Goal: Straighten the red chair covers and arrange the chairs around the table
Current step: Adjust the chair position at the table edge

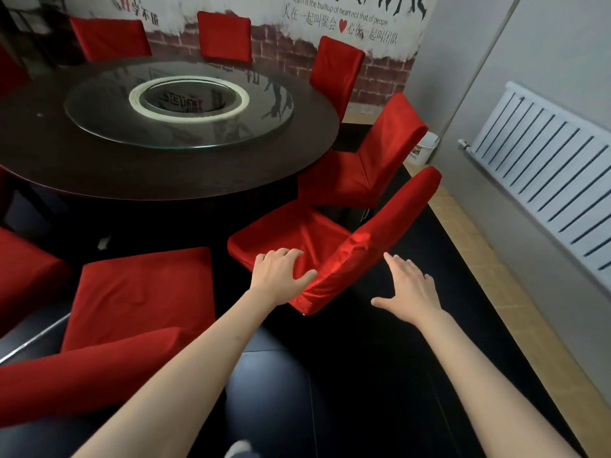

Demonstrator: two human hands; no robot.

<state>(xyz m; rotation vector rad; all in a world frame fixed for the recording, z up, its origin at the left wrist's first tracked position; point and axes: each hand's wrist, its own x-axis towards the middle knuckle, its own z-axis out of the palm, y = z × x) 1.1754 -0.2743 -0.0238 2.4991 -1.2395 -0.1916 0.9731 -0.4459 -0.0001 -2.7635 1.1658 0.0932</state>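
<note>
Step in hand looks like fixing the cover on the chair [307,246] w/ the tilted back, the one sitting at the near right of the round table [165,166]. The left hand [281,276] is lying on the seat near the bottom corner of the backrest, fingers curled and pressing into the red cloth; can't tell if it's actually pinching fabric. The right hand [410,289] is hanging open, fingers spread, just behind the backrest and not touching it. The seat cover is showing creases running toward the back.

Next move, prob.: right hand taking the backrest, left pulling the cloth flat, then turning the chair square to the table edge and pushing it in.

Around: another covered chair [370,160] is standing close beside it, nearly touching, so swinging room is looking tight. A nearer chair [142,292] is sitting to the left. A white bucket [425,148] and radiator [542,173] are standing by the wall, well apart. Dark floor behind is looking free.
</note>
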